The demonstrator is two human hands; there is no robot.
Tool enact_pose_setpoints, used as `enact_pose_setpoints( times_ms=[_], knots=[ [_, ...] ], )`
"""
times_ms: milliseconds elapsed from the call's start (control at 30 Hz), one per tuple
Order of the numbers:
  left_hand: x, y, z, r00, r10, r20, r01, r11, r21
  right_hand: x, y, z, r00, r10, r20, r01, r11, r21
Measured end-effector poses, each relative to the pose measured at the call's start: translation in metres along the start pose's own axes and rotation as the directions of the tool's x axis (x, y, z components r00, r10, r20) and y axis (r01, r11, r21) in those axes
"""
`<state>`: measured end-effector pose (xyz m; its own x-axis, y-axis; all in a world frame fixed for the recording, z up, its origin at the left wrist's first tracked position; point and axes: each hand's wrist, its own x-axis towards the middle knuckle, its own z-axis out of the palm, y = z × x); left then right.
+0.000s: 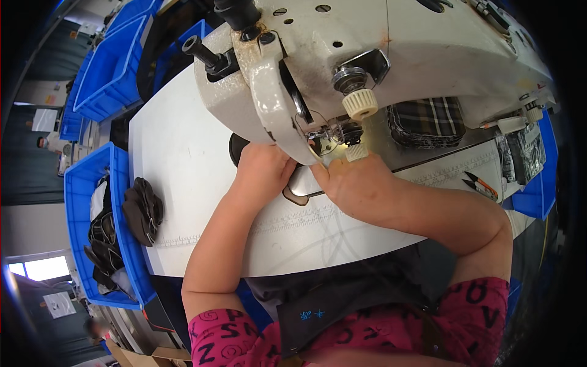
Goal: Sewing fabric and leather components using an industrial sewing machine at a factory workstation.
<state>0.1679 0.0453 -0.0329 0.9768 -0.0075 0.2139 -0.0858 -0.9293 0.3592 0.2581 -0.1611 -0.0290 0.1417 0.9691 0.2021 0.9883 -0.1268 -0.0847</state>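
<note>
A white sewing machine [275, 92] reaches over the table, its needle area between my two hands. My left hand [262, 168] is closed, fingers curled, to the left of the needle. It grips a dark fabric piece [236, 147], whose rounded edge shows beyond the knuckles; the rest is covered by the hand and machine head. My right hand [358, 182] rests at the right of the needle, beside a ribbed cream knob [356, 152]. Its thumb points toward the left hand, while its other fingers are mostly hidden under the machine.
Dark fabric pieces [142, 211] lie by a blue bin [136, 244] of dark items at left. A stack of plaid pieces [426, 122] sits under the machine arm. Orange-handled thread snips [482, 185] lie right, near a blue bin [538, 199]. Ruler markings [275, 221] cross the white table [183, 153].
</note>
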Motion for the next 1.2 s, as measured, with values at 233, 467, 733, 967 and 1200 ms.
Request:
enact_pose_setpoints(
  times_ms=[233, 467, 733, 967, 1200],
  knots=[
    [0.002, -0.002, 0.004, 0.993, 0.05, -0.104, -0.054, 0.998, -0.038, 0.001, -0.001, -0.001, 1.0, -0.018, 0.016, 0.019, 1.0, -0.024],
    [0.002, 0.009, 0.002, 0.995, -0.085, -0.058, 0.078, 0.992, -0.099, -0.001, 0.002, -0.002, 0.999, -0.042, -0.003, 0.042, 0.999, 0.004],
    [0.004, 0.014, 0.004, 0.988, -0.104, -0.111, 0.1, 0.994, -0.041, 0.001, 0.003, -0.005, 0.998, -0.014, 0.06, 0.014, 1.0, 0.005],
    [0.004, 0.019, 0.004, 0.982, -0.119, -0.15, 0.12, 0.993, -0.002, 0.001, 0.006, -0.001, 0.999, -0.001, 0.044, 0.001, 1.0, 0.002],
    [0.002, 0.015, -0.001, 0.99, -0.042, -0.134, 0.043, 0.999, 0.001, 0.001, 0.009, 0.005, 1.0, -0.01, -0.011, 0.011, 0.999, 0.033]
  ],
)
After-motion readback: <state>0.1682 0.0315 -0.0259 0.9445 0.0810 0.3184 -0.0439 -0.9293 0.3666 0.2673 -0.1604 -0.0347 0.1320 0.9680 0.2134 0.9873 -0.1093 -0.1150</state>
